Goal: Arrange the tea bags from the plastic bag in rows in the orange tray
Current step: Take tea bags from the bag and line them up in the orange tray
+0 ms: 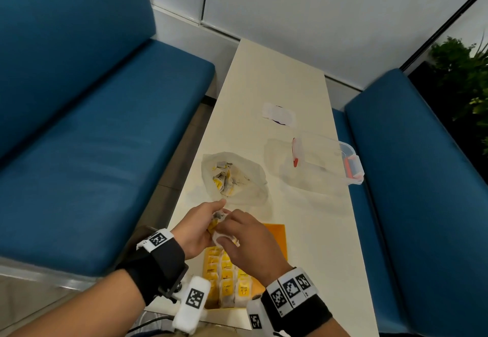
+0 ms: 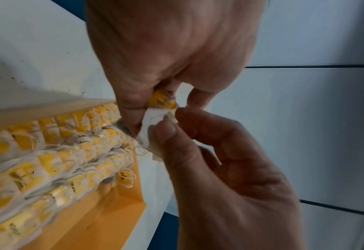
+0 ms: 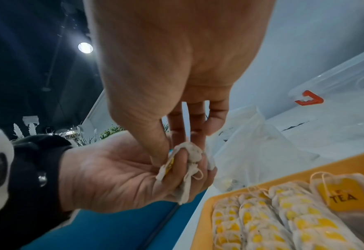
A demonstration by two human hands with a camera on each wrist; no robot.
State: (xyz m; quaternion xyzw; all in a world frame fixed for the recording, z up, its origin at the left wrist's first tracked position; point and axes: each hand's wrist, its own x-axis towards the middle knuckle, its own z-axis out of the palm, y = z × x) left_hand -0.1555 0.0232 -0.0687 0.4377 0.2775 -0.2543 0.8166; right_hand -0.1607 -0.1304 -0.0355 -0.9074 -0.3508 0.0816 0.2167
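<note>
Separating a tea bag (image 1: 221, 227) from a clump, the left hand (image 1: 196, 228) cups it while the right hand (image 1: 248, 241) pinches one; next, laying it beside the rows in the orange tray (image 1: 276, 233).

- Even, soft indoor light fills the head view; the cream rectangular table (image 1: 274, 78) carries only faint shadows.
- Straight lines bow near the edges.
- Wrist views are soft and smeared close up.
- A round ceiling lamp (image 3: 85, 47) glares against a dark background.
</note>
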